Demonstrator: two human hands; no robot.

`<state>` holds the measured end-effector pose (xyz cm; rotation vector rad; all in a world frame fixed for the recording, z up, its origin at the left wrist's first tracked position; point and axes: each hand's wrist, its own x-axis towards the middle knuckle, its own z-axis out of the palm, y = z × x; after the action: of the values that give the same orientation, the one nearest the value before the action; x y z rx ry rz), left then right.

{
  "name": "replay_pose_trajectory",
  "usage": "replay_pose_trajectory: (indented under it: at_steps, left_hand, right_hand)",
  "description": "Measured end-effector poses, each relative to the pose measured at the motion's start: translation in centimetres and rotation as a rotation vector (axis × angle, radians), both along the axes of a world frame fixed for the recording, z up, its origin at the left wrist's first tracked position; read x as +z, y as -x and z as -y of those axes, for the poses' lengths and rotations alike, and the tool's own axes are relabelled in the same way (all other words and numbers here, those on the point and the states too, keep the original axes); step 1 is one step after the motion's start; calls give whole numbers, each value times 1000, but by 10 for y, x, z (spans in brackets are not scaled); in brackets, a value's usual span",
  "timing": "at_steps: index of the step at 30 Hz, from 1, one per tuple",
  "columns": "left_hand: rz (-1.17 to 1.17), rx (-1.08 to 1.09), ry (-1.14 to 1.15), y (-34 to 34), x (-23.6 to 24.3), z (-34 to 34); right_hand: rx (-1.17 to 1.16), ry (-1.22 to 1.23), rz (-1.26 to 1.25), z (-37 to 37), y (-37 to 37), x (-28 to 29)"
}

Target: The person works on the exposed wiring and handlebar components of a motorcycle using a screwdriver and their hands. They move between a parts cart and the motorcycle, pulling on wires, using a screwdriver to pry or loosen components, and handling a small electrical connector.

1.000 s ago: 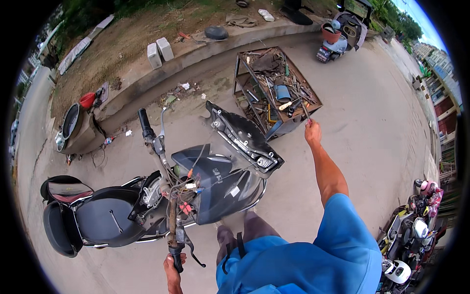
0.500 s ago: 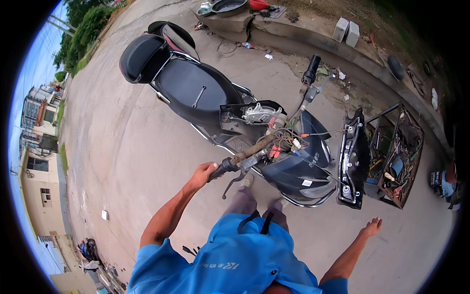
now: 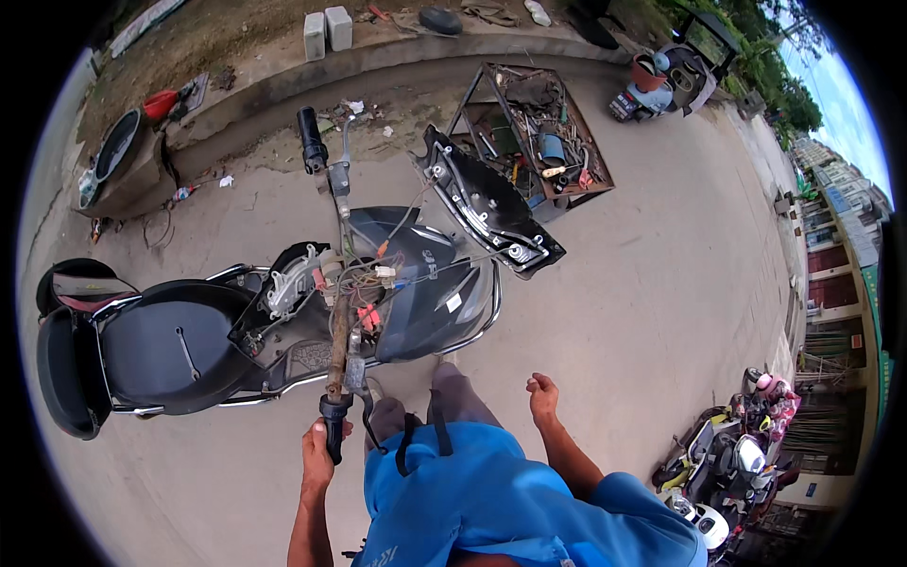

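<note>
My left hand is wrapped round the black handlebar grip of a partly dismantled dark scooter. Exposed wires and connectors hang around the rusty handlebar stem. A wrench lies on the black seat. A loose black panel with metal fittings leans beside the scooter's front. My right hand is in the air low at my right side, fingers loosely curled and apart, nothing visible in it. Beyond the panel stands a rusty metal cart heaped with tools.
A concrete ledge runs along the back, with white blocks and a basin. Another scooter stands behind the cart at right. Several parked scooters line the lower right, before a row of shopfronts.
A second ago my right hand held a tool out at the cart. It has let go and drawn back toward my body. The view swung left, then back. My left hand stays on the grip.
</note>
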<state>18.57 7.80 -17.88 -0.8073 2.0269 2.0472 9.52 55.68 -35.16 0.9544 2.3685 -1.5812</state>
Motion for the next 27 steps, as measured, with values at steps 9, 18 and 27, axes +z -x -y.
replay_pose_trajectory:
  at_steps: [9, 18, 27]
  left_hand:
    - [77, 37, 232, 2, 17, -9]
    - [65, 315, 873, -13, -16, -18]
    - [293, 535, 1008, -10, -30, -26]
  right_hand:
    - [91, -228, 152, -19, -45, -10]
    - [262, -224, -6, -90, 98, -44]
    - [435, -232, -242, -157, 292, -16]
